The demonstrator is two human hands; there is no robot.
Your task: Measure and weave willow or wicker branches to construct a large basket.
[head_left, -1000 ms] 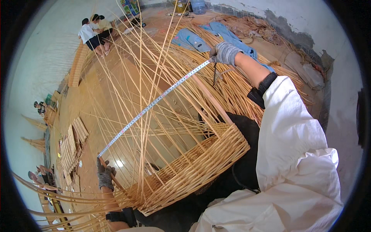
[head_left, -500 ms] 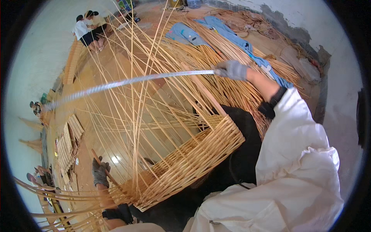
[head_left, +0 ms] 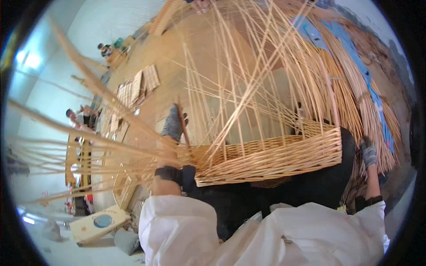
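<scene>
Wicker basket [head_left: 275,157] across lap [head_left: 284,191], left hand [head_left: 174,123] wrapped round brown stick [head_left: 184,133], right hand [head_left: 368,153] by cane pile [head_left: 355,102], grip can't tell; jutting canes [head_left: 105,94] crossing left forearm [head_left: 165,188] could snag, tipping it.

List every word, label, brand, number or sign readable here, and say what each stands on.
No text can be read.
Cream rectangular box with a blue round print: any marks beside the print are too small to read.
Light-blue patterned cloth: too blurred to tell whether it holds lettering.
Tan woven wicker basket: no lettering shows.
</scene>
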